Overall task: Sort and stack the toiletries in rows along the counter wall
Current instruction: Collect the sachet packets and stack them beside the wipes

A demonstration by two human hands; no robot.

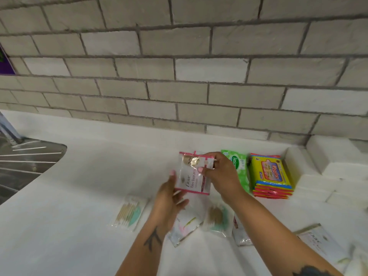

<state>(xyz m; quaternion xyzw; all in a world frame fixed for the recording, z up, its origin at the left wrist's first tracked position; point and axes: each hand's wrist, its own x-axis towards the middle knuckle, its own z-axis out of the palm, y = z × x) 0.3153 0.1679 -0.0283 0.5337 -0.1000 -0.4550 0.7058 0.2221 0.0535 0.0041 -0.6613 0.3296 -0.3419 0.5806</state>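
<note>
Both hands hold a white sachet with pink edges (192,175) above the white counter (79,196). My left hand (169,202) grips its lower left side and my right hand (220,174) pinches its top right corner. Just right of it lie a green wipes pack (240,166) and a stack of yellow wipes packs (271,176), near the brick wall (179,76). Closer to me lie a clear packet of cotton buds (129,213), a second such packet (218,217), and white sachets (184,228), partly hidden by my arms.
A metal sink drainer (25,162) is at the far left. White blocks (334,156) stand in the right corner. Another white sachet (318,242) lies at the lower right. A purple object (6,62) shows at the left edge on the wall.
</note>
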